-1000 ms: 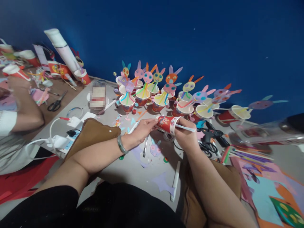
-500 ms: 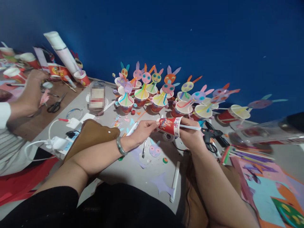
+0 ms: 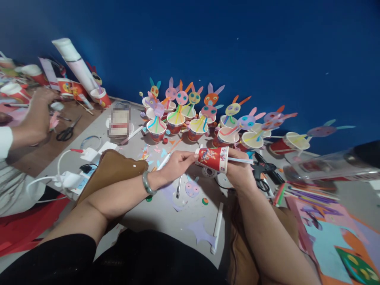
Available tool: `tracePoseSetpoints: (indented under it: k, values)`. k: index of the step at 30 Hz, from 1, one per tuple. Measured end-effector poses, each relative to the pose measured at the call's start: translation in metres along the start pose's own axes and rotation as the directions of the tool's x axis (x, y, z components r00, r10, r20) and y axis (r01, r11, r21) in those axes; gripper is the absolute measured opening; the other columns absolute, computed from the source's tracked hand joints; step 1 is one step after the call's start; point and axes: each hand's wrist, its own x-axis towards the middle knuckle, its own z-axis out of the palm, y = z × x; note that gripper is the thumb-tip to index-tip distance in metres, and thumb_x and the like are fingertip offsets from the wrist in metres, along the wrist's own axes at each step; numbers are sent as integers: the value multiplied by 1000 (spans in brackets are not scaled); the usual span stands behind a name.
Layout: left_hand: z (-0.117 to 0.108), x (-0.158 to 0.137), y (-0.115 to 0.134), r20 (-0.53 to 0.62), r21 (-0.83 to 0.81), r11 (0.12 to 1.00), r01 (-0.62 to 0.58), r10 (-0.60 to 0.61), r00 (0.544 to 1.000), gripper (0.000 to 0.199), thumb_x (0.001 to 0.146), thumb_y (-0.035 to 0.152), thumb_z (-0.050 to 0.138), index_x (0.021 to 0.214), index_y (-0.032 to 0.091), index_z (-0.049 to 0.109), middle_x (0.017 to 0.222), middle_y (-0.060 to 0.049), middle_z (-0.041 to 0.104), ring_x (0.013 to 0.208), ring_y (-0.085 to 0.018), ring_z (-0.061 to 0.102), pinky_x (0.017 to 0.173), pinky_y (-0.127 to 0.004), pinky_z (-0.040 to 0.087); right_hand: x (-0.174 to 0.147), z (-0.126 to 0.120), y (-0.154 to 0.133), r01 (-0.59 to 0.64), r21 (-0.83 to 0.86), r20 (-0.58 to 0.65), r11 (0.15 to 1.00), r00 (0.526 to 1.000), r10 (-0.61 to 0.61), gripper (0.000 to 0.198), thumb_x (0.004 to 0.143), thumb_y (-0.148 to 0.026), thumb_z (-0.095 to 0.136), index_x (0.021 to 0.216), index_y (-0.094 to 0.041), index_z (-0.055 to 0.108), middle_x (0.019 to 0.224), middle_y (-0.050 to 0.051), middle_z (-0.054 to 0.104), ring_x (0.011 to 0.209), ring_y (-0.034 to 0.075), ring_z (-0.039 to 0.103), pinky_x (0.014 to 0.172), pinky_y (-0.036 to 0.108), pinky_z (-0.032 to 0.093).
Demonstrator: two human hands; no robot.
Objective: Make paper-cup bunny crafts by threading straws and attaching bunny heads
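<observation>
Tilted onto its side, a red patterned paper cup (image 3: pixel 211 159) hangs above the table between my two hands. My left hand (image 3: pixel 178 163) pinches its base end with thumb and fingers. At the white rim is my right hand (image 3: pixel 241 174), its fingers partly hidden behind or inside the cup. A pale straw (image 3: pixel 244 161) sticks out of the cup's mouth across my right hand. Beneath the cup lie a roll of tape (image 3: pixel 209 172), a pen (image 3: pixel 179 186) and a purple paper rabbit head (image 3: pixel 192 189).
Several paper cups with rabbit heads (image 3: pixel 198 130) stand along the blue wall. To the right are a glue gun (image 3: pixel 264 168), a clear bottle (image 3: pixel 320 164) and coloured paper (image 3: pixel 326 245). On the left, a power strip (image 3: pixel 77 184), scissors (image 3: pixel 67 132) and a co-worker's arm (image 3: pixel 32 122).
The cup has turned slightly in my hands, its rim end a little lower and its print shifted. Both hands keep their hold. The whole view has moved slightly.
</observation>
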Motion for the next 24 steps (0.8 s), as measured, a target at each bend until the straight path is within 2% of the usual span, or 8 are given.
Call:
tracePoseSetpoints:
  k: [4, 7, 9, 12, 15, 19, 24]
  values:
    - [-1, 2, 2, 2, 4, 1000, -15, 15, 1000, 48, 90, 59, 64, 73, 15, 73, 73, -3, 66, 74, -15, 54, 73, -28, 44, -1, 1, 1, -10, 20, 6, 1000, 1000, 10, 15, 66, -32, 86, 70, -20, 77, 71, 3, 76, 76, 26, 74, 68, 38, 62]
    - [-4, 4, 4, 26, 2, 1000, -20, 20, 999, 34, 91, 40, 58, 78, 16, 78, 80, -4, 73, 80, -18, 62, 82, -30, 49, 0, 1, 2, -1, 35, -11, 999, 1000, 2, 13, 64, -28, 85, 69, -21, 76, 73, 3, 77, 78, 25, 74, 71, 38, 63]
    - [-6, 5, 5, 55, 28, 999, -38, 36, 998, 28, 85, 28, 55, 80, 18, 81, 85, -5, 77, 86, -19, 66, 90, -32, 51, 0, 1, 2, -8, 49, -12, 999, 1000, 9, 13, 63, -27, 86, 69, -21, 76, 74, 2, 77, 78, 25, 74, 72, 38, 63]
    - [-6, 5, 4, 64, 78, 995, -66, 61, 996, 29, 79, 20, 55, 86, 19, 83, 90, -4, 80, 91, -20, 69, 94, -33, 52, 0, 2, 2, -25, 41, 3, 999, 1000, 24, 13, 65, -29, 86, 66, -21, 75, 72, 3, 77, 77, 26, 74, 71, 38, 63]
    - [-6, 5, 0, 42, 90, 994, -69, 65, 997, 28, 78, 19, 58, 92, 19, 83, 88, -4, 80, 91, -21, 70, 88, -32, 53, 0, 4, 0, -14, 30, 14, 999, 1000, 13, 14, 67, -32, 86, 69, -21, 76, 70, 3, 76, 76, 26, 74, 68, 38, 63]
    - [-8, 10, -7, 13, 50, 999, -14, 13, 1000, 19, 78, 26, 67, 86, 16, 80, 82, -4, 77, 78, -17, 66, 76, -28, 51, -1, 7, -4, -13, 25, 29, 1000, 1000, 13, 18, 66, -34, 86, 74, -21, 78, 66, 3, 75, 73, 27, 74, 65, 38, 63]
    - [-12, 15, -11, 34, 123, 992, 5, -9, 999, 17, 77, 27, 68, 83, 13, 75, 77, -3, 72, 71, -13, 60, 69, -26, 45, 1, 5, -11, -41, 16, 34, 999, 999, 40, 18, 62, -35, 87, 67, -22, 76, 65, 3, 74, 69, 25, 72, 60, 35, 60]
